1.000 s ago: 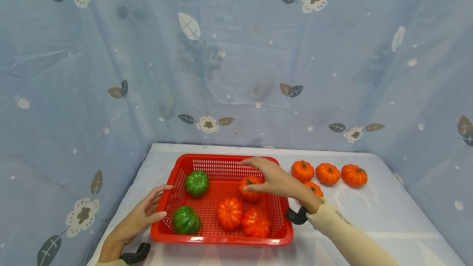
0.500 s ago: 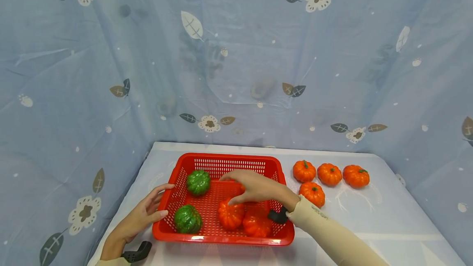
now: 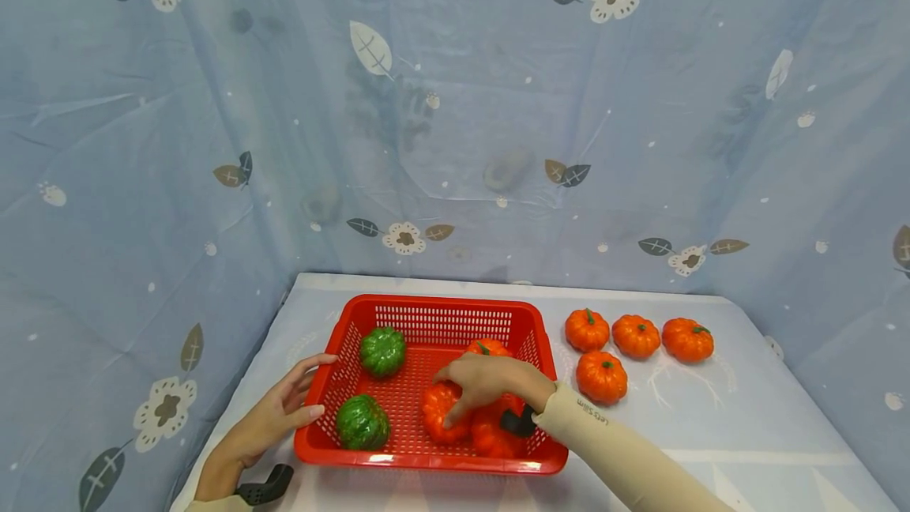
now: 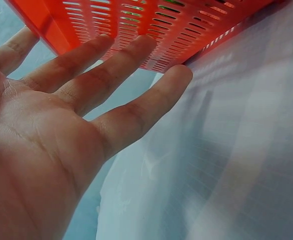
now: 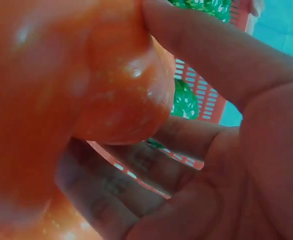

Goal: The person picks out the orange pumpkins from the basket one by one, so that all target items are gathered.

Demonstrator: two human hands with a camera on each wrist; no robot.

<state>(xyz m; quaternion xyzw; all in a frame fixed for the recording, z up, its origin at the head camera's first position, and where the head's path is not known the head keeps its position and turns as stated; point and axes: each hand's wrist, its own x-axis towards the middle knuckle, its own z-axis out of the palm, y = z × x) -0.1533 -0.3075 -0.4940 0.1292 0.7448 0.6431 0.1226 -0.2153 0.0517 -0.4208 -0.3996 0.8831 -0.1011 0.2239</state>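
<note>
A red plastic basket (image 3: 426,461) with slotted walls stands on the table. Inside, my right hand (image 3: 479,378) grips a glossy orange pumpkin (image 3: 437,416), its thumb on the near side; in the right wrist view the fingers curl round the pumpkin (image 5: 126,95). Two more orange pumpkins lie beside it, the rear pumpkin (image 3: 490,348) and the front pumpkin (image 3: 490,434), both partly hidden by the hand. At the basket's left side are two green pumpkins, one behind (image 3: 383,352) and one in front (image 3: 362,423). My left hand (image 3: 273,409) rests loosely spread fingers against the left wall.
Right of the basket, several orange pumpkins lie on the white-covered table: a back row with a left pumpkin (image 3: 587,329), a middle pumpkin (image 3: 636,336) and a right pumpkin (image 3: 687,340), and a nearer pumpkin (image 3: 601,377). A patterned blue curtain (image 3: 455,141) encloses the table.
My right hand has moved left and toward me inside the basket, from above the rear orange pumpkin down onto the front-left one. The left hand stays at the basket's side.
</note>
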